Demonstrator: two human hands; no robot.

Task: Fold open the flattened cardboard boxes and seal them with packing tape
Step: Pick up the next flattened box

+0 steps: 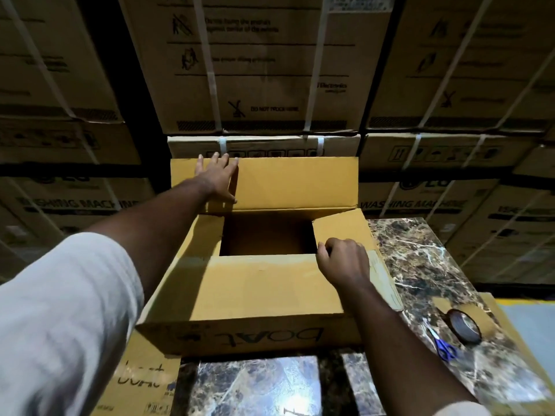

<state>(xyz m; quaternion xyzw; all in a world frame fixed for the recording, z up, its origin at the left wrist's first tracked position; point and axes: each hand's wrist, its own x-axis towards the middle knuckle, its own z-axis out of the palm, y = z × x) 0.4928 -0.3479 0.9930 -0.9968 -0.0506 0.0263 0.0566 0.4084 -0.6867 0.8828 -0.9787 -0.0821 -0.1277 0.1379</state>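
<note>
Cardboard box (255,283) far flap (294,183) under left fingers (217,166), right fingers (326,247) on side flap (342,226)

sleeves: white, pushed above elbows | forearms: bare | hands (216,177): ungloved

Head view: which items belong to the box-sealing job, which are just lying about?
In the job:
- open tan cardboard box
- left hand flat on the raised far flap
- right hand curled on the right flap
- brown packing tape roll

Lying about:
- blue-handled scissors
- stacked strapped washing-machine cartons
- marble-patterned table
</note>
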